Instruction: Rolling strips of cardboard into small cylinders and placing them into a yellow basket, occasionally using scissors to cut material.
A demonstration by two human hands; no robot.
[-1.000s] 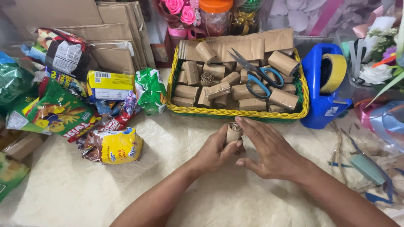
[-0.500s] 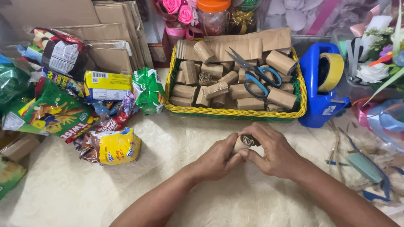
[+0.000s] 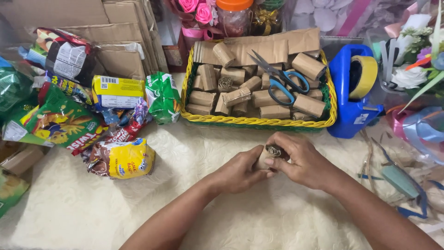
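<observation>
Hands: left hand (image 3: 240,169) and right hand (image 3: 300,159) fingers clamped on 1 brown paper roll (image 3: 267,156) | yellow basket (image 3: 259,121) just beyond fingers | scissors (image 3: 280,78) inside

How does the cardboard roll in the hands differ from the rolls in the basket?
The held roll is gripped by the left hand and right hand above the cloth; the basket rolls lie loose, piled in the yellow basket. The held one is mostly covered; the others show fully. All are brown cardboard.

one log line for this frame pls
left hand: grips cardboard roll | right hand: pinches roll end | basket: rolls, scissors
</observation>
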